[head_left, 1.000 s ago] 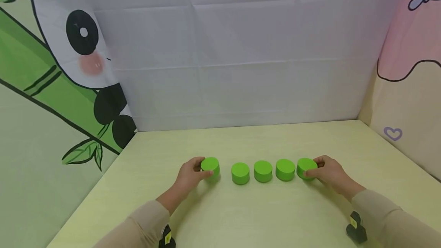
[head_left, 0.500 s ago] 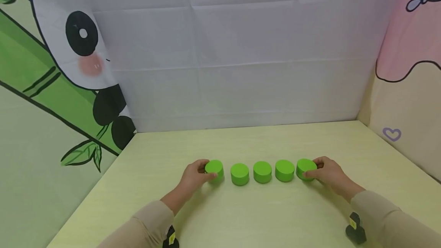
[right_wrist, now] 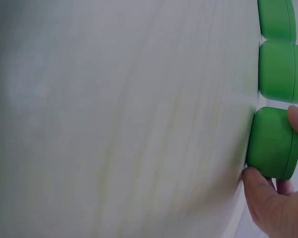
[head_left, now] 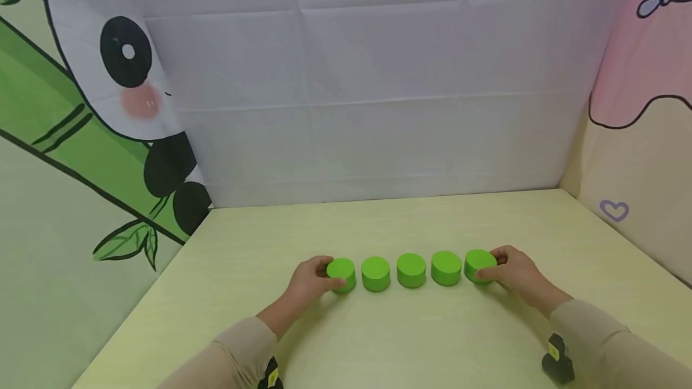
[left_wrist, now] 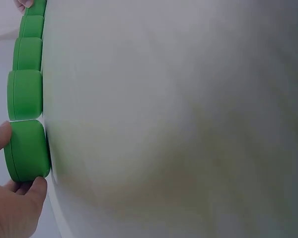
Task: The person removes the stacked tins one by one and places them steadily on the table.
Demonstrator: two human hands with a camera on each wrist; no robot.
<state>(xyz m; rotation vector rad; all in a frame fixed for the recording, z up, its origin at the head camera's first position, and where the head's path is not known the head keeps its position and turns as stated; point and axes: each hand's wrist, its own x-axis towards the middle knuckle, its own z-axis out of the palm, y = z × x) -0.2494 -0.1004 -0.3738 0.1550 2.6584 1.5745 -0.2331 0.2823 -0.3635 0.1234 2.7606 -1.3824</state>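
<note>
Several round green discs, thick like small tins with a lid seam, form a row across the table. My left hand (head_left: pixel 310 281) pinches the leftmost green disc (head_left: pixel 341 274) between thumb and fingers; in the left wrist view this disc (left_wrist: pixel 29 151) sits low over the tabletop. At the other end, my right hand (head_left: pixel 516 270) grips the rightmost green disc (head_left: pixel 479 265), whose side and seam show in the right wrist view (right_wrist: pixel 273 143). Between the hands stand three untouched ones: a left disc (head_left: pixel 375 274), a middle disc (head_left: pixel 411 270) and a right disc (head_left: pixel 446 268).
The pale wooden table (head_left: pixel 400 341) reaches back to a white cloth wall (head_left: pixel 378 101). A panda-printed panel (head_left: pixel 130 77) stands on the left, a pink and cream panel (head_left: pixel 638 155) on the right. Beige sleeves with dark wrist devices (head_left: pixel 558 359) cover the forearms.
My left hand has carried the leftmost disc right and down, bringing it beside its neighbour in line with the row. The right hand keeps its grip on the rightmost disc, nearly still.
</note>
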